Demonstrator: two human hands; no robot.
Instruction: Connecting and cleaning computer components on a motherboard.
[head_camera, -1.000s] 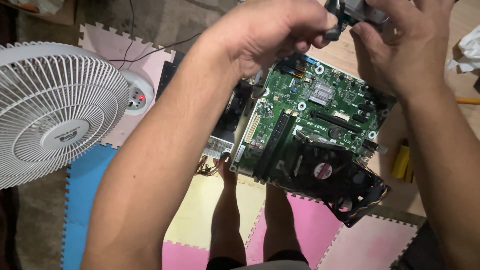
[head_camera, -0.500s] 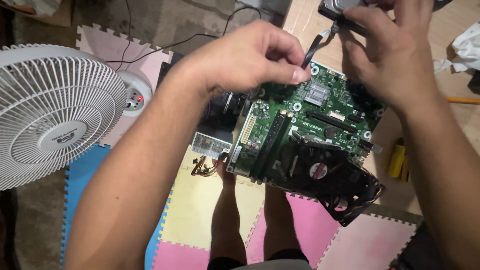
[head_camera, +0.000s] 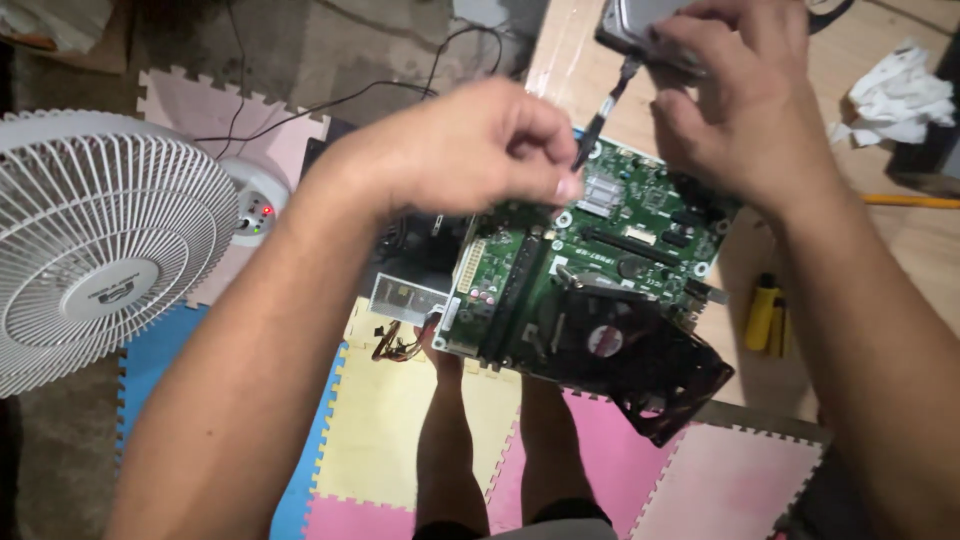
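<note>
L hand (head_camera: 470, 160) pinches a black cable (head_camera: 600, 120) above the green board (head_camera: 600, 270). R hand (head_camera: 750, 110) grips the grey drive (head_camera: 640, 20) w/ fingers closed, over the wooden surface (head_camera: 570, 60).

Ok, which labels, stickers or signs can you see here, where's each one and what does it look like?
Fan badge: centre of the white fan grille at left; round, white, small grey print.
Cooler sticker: on the black cooler's hub, on the green board; round, red and white.
No packages or screens.
</note>
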